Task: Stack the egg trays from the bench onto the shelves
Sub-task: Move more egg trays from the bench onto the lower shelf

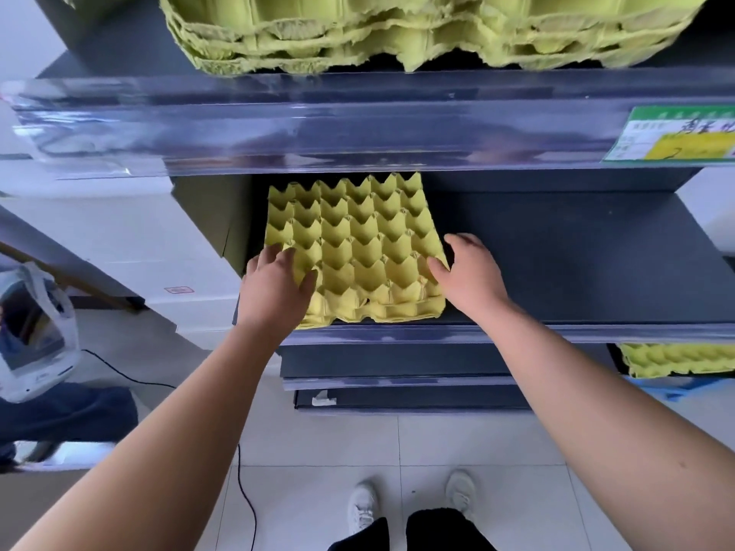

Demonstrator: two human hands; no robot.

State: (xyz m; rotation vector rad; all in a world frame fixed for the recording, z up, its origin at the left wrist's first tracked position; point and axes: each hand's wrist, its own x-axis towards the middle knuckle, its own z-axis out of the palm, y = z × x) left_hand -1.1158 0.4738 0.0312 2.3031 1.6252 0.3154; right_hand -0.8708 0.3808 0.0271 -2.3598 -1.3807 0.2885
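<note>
A yellow egg tray (pixel 358 248) lies flat on the dark middle shelf (pixel 576 264), toward its left end. My left hand (pixel 274 288) rests on the tray's near left corner with fingers spread. My right hand (pixel 469 272) presses against the tray's right edge, thumb on top. A stack of green-yellow egg trays (pixel 417 29) sits on the shelf above. Another stack of yellow trays (pixel 676 359) shows on a lower shelf at the right.
Clear plastic strips (pixel 318 125) run along the shelf fronts, with a green price label (pixel 676 133) at the right. The right part of the middle shelf is bare. A black cable (pixel 246 495) trails over the white tiled floor. A white plastic bag (pixel 32 332) hangs at the left.
</note>
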